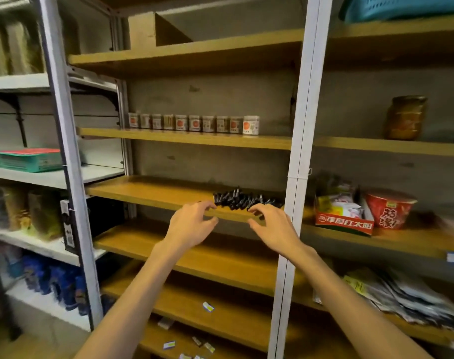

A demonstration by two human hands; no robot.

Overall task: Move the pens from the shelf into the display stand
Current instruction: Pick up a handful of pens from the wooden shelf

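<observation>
— Where are the pens (pixel 242 200)?

— In a loose dark heap on the wooden shelf (pixel 153 190), just beyond both sets of fingertips. The heap lies toward the shelf's right end, close to the white upright post (pixel 298 161).

— And the hands?

— Both are raised in front of that shelf's front edge. The left hand (pixel 191 224) sits just to the left of the heap, fingers spread and curved, its fingertips close to the nearest pens, though whether they touch is hard to tell. The right hand (pixel 271 226) mirrors it just before the heap's right part — fingers bent and apart, tips at the pile's near edge. Neither grips anything; both are relaxed and unclosed.

— What lies around them?

— Above the hands, one shelf up, a row of small jars (pixel 194 123) with orange labels stands along the back. Right of the right hand, past the post, there is a red carton (pixel 344 216) stuffed with packets and, beside it, a red instant-noodle cup (pixel 389 208). Higher on that side stands a brown glass jar (pixel 406 117).

— And to the left?

— Well left of the left hand, on a white rack, a green tray (pixel 26 160) with a red top.

— The display stand?

— I cannot tell where it is from here.
</observation>
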